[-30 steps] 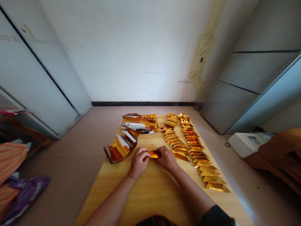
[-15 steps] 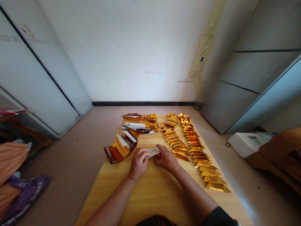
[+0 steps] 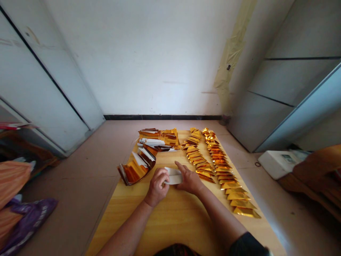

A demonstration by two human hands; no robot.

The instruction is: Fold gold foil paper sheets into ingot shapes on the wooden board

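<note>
Showing two bare forearms reaching from the near edge over a light pine-look table (image 3: 160, 227). L hand (image 3: 157, 185) is curled, fingers closed over the left end of a folded foil strip (image 3: 173, 176), white side up, lying just above the table's middle, btwn both hands. R hand (image 3: 189, 179) touches the strip's right end w/ index finger stretched out toward the far side; can't tell if it grips or only presses. Hands are narrow apart, the strip filling the gap.

Just left of L hand, a curved stack of gold foil strips (image 3: 135, 169) lies on its side, w/ a looser pile of gold-and-white strips (image 3: 158, 138) beyond it at the far edge. To the right, two long rows of folded gold foil triangles run far to near, overlapping like shingles: a shorter inner row (image 3: 195, 153) and a longer outer row (image 3: 226, 174) ending near the table's right edge.

On the floor at far left, an orange bag (image 3: 12, 181) sits w/ a purple bag (image 3: 29, 222). At right, a white plastic box (image 3: 278, 164) sits beside brown wooden furniture (image 3: 319, 167).
</note>
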